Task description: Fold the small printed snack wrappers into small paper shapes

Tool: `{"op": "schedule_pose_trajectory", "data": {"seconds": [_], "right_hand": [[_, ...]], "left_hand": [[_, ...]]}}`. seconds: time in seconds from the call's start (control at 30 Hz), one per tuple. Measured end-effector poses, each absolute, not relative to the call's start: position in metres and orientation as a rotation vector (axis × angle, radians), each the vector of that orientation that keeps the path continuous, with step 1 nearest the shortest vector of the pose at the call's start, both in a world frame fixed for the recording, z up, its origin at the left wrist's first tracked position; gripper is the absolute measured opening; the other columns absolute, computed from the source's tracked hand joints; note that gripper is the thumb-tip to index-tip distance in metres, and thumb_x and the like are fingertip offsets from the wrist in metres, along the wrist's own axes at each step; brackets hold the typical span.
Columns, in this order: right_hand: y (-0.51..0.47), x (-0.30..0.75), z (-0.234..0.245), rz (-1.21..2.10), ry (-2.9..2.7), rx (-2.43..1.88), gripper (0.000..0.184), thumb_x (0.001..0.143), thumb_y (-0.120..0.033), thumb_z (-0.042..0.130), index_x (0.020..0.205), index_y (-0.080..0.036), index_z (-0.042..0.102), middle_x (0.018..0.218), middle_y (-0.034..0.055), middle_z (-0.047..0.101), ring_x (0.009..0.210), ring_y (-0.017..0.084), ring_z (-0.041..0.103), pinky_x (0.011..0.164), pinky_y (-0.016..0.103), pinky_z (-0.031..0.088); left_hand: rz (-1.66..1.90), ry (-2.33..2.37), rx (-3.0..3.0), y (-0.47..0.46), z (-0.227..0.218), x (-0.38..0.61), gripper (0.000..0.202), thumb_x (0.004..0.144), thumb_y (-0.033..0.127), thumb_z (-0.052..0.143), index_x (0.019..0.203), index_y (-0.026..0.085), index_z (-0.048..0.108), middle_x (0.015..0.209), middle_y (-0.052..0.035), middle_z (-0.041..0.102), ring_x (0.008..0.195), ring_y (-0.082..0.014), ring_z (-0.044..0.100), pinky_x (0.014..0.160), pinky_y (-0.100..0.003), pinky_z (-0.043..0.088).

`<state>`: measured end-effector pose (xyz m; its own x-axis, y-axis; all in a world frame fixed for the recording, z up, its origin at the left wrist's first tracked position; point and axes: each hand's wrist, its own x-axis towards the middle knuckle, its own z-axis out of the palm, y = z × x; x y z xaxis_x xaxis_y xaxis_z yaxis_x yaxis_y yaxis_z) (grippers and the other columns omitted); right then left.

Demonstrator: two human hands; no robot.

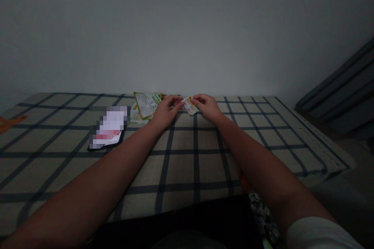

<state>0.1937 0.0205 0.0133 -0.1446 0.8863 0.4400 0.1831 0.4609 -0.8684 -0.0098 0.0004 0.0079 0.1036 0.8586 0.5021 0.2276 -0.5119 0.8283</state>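
Between my two hands is a small printed packet (pixel 191 107), pale with red, yellow and green print, held just above the checked cloth. My left hand (pixel 169 109) pinches its upper left edge between thumb and fingers. At its upper right edge, my right hand (pixel 206 105) grips it in the same way. Just left of my left hand lies a loose pile of green and white printed packets (pixel 146 105), partly hidden behind that hand. Whether the held packet is sealed or torn, I cannot tell.
A smartphone (pixel 110 127) with a lit, blurred screen lies left of my left forearm. The checked tablecloth (pixel 181 163) covers the table up to the grey wall (pixel 187 31). An orange item (pixel 11 123) sits at the far left edge. Dark folded fabric (pixel 344 89) hangs at the right.
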Motion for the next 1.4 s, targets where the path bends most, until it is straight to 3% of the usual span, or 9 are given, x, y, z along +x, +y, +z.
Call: {"op": "schedule_pose_trajectory", "data": {"seconds": [0.17,0.57,0.73,0.87,1.03,1.2,1.4], "right_hand": [[0.018,0.196,0.015,0.749,-1.679,-0.952,0.024,0.085,-0.042,0.074,0.089,-0.019,0.075,0.09,0.0062,0.077,0.083,0.018,0.069,0.077,0.032,0.056],[0.02,0.203,0.017,0.587,-1.849,-0.986,0.017,0.088,-0.034,0.07,0.091,-0.02,0.078,0.093,0.0062,0.079,0.082,0.018,0.069,0.079,0.033,0.054],[0.018,0.203,0.02,0.598,-1.843,-0.994,0.017,0.088,-0.034,0.07,0.089,-0.019,0.078,0.091,0.0061,0.078,0.081,0.018,0.069,0.078,0.032,0.054],[0.014,0.199,0.022,0.639,-1.786,-0.977,0.018,0.088,-0.037,0.071,0.089,-0.019,0.076,0.09,0.006,0.077,0.081,0.018,0.069,0.075,0.031,0.054],[0.016,0.189,0.015,0.779,-1.63,-0.929,0.025,0.085,-0.045,0.074,0.088,-0.021,0.07,0.086,0.0038,0.074,0.079,0.017,0.069,0.073,0.03,0.056],[0.019,0.184,0.009,0.881,-1.569,-0.873,0.032,0.082,-0.052,0.077,0.087,-0.022,0.067,0.087,0.0035,0.074,0.082,0.018,0.07,0.074,0.031,0.058],[0.02,0.184,0.008,0.903,-1.576,-0.803,0.035,0.081,-0.054,0.078,0.087,-0.021,0.068,0.088,0.0045,0.074,0.083,0.018,0.071,0.076,0.033,0.059]], "left_hand": [[1.431,1.113,1.882,-0.004,0.013,-0.011,0.032,0.083,0.049,0.075,0.096,0.02,0.075,0.093,-0.0066,0.075,0.084,-0.0218,0.065,0.07,-0.03,0.049],[1.257,1.111,2.154,0.004,0.011,-0.018,0.031,0.084,0.052,0.072,0.086,0.021,0.076,0.092,-0.0072,0.073,0.087,-0.024,0.065,0.078,-0.034,0.049],[1.256,1.16,2.005,0.002,0.013,-0.018,0.027,0.08,0.048,0.077,0.081,0.021,0.075,0.084,-0.0054,0.074,0.083,-0.0236,0.065,0.079,-0.035,0.049],[1.312,1.125,1.673,0.0,0.013,-0.012,0.029,0.072,0.045,0.084,0.08,0.019,0.072,0.072,-0.0025,0.068,0.069,-0.0192,0.062,0.07,-0.032,0.049],[1.406,0.883,1.235,-0.003,0.011,-0.001,0.046,0.065,0.039,0.09,0.102,0.019,0.072,0.089,-0.0036,0.074,0.076,-0.0165,0.067,0.07,-0.03,0.053],[1.366,0.841,1.122,-0.003,0.011,0.0,0.041,0.061,0.044,0.094,0.085,0.016,0.077,0.09,-0.0065,0.076,0.083,-0.0175,0.069,0.078,-0.03,0.055],[1.494,0.936,1.247,0.001,0.008,-0.003,0.046,0.058,0.051,0.095,0.084,0.016,0.079,0.084,-0.0062,0.077,0.078,-0.0191,0.068,0.076,-0.033,0.054]]}}
